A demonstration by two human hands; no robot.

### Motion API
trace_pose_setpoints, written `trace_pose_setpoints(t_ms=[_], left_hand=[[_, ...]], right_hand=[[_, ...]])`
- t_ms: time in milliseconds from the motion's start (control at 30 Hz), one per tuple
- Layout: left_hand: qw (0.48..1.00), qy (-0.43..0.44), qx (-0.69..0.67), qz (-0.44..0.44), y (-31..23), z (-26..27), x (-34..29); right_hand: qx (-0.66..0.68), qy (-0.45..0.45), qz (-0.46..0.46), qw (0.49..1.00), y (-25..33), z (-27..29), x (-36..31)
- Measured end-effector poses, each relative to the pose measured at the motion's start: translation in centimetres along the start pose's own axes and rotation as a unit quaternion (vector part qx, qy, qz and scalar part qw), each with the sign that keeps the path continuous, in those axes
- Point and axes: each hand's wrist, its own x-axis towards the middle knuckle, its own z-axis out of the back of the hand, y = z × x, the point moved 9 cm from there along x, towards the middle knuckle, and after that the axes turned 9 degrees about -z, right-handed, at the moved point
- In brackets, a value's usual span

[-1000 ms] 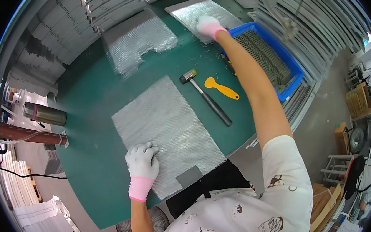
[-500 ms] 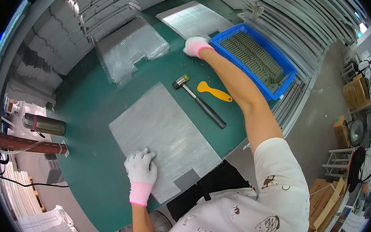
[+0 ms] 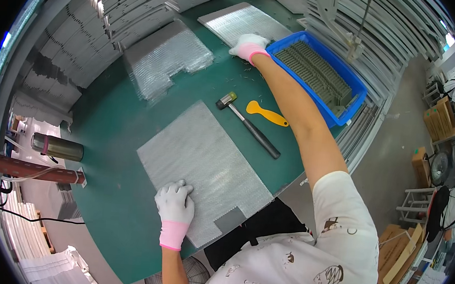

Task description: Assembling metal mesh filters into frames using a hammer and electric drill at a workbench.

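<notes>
A silvery honeycomb mesh sheet (image 3: 207,167) with a notch cut near its lower corner lies on the green table in front of me. My left hand (image 3: 174,207), in a white glove with a pink cuff, rests open on the sheet's left edge. Far off, my right hand (image 3: 251,45) reaches to the near edge of another silvery mesh sheet (image 3: 245,21), close to the blue bin. Its fingers look spread and partly hidden, with nothing visible in them. Between the hands lie a mallet (image 3: 247,125) with a black handle and a yellow plastic scraper (image 3: 267,113).
The blue bin (image 3: 342,116) holds rows of small greyish-green pieces. A further notched mesh sheet (image 3: 167,57) lies at the back left. A metal flask (image 3: 59,147) stands by the table's left edge, near a reddish-brown post (image 3: 33,168). Stacked pale frames (image 3: 136,6) line the back.
My right hand has moved slightly farther away, from the bare tabletop onto the far mesh sheet's near edge. My left hand stays on the near sheet. The whole view has shifted slightly.
</notes>
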Motion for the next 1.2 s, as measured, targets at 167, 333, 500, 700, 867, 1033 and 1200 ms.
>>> trace_pose_setpoints(t_ms=[167,333,500,700,867,1033,1200], left_hand=[[1.000,0.004,-0.002,0.001,0.2,-0.1,-0.2],[1.000,0.007,0.000,0.011,0.2,0.2,-0.4],[1.000,0.006,-0.005,0.007,-0.4,0.2,0.4],[1.000,-0.008,0.009,-0.020,-0.1,0.9,0.6],[1.000,-0.021,-0.014,-0.006,0.8,1.6,1.3],[0.999,-0.038,-0.035,0.000,1.3,1.3,1.5],[0.949,-0.293,-0.039,-0.105,-2.8,8.0,-1.0]], right_hand=[[-0.095,0.052,-0.025,0.994,-1.0,-1.0,1.3],[-0.093,0.081,-0.033,0.992,-1.2,-0.8,1.6],[-0.083,0.041,0.039,0.995,-2.4,1.1,5.2],[0.135,0.008,0.066,0.989,-2.2,5.5,5.8],[0.283,-0.058,0.027,0.957,-1.6,8.2,3.3],[0.547,-0.354,0.076,0.755,-3.6,13.1,-4.7],[0.528,-0.348,0.180,0.753,0.3,9.2,-19.2]])
